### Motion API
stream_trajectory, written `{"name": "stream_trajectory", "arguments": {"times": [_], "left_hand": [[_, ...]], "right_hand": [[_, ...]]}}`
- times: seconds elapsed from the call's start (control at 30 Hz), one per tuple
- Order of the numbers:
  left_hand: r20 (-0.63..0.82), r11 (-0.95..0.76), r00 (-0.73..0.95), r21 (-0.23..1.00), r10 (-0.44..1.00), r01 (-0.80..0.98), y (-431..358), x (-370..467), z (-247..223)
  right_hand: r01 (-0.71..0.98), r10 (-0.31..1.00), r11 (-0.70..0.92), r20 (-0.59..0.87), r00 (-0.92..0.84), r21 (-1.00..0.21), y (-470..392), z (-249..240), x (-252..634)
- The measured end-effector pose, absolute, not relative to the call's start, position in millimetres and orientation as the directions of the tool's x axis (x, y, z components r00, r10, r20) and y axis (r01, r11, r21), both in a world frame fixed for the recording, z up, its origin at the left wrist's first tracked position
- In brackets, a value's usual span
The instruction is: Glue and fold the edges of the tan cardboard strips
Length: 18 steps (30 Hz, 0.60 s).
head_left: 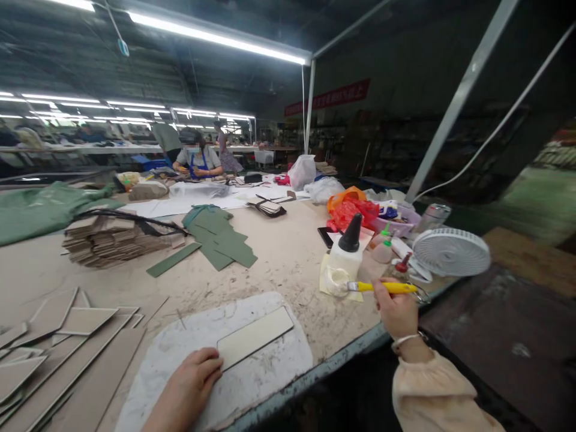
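Observation:
My left hand (191, 381) presses its fingertips on the near end of a pale rectangular card strip (254, 336), which lies on a white glue-stained board (274, 369) at the table's front edge. My right hand (396, 309) grips a yellow-handled brush (382, 287). The bristle end of the brush reaches into a small glue pot (337, 282). Just behind the pot stands a white glue bottle with a black cone nozzle (347, 246).
Grey card pieces (54, 354) lie fanned at the left. Green strips (220, 240) and a stack of brown card (108, 240) sit mid-table. A small white fan (451, 252), bottles and red bags (351, 210) crowd the right edge. Another person (198, 159) works at the far end.

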<state>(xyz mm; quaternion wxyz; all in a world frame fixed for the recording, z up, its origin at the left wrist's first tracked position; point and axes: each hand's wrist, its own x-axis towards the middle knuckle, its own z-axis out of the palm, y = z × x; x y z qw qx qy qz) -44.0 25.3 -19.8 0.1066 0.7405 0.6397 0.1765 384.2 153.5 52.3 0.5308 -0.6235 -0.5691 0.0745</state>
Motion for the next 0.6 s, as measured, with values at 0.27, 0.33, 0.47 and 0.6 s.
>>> {"name": "stream_trajectory", "arguments": {"times": [0.27,0.33,0.47,0.6], "left_hand": [[0.223,-0.205,0.147,0.263,0.964,0.943,24.0,-49.7,-30.1],[0.250,-0.229,0.167,0.241,0.954,0.943,24.8,-51.2,-33.3],[0.291,-0.266,0.195,0.227,0.937,0.937,26.0,-51.8,-33.7],[0.250,-0.258,0.194,0.253,0.949,0.933,21.7,-43.9,-20.1]], "right_hand": [[0.884,0.864,0.181,0.499,0.066,-0.431,196.1,36.7,386.3],[0.900,0.892,0.168,0.451,0.035,-0.402,207.5,27.5,381.8],[0.914,0.917,0.137,0.397,0.028,-0.381,221.1,16.9,376.6],[0.899,0.911,0.134,0.409,0.054,-0.417,220.5,16.9,382.2]]}}
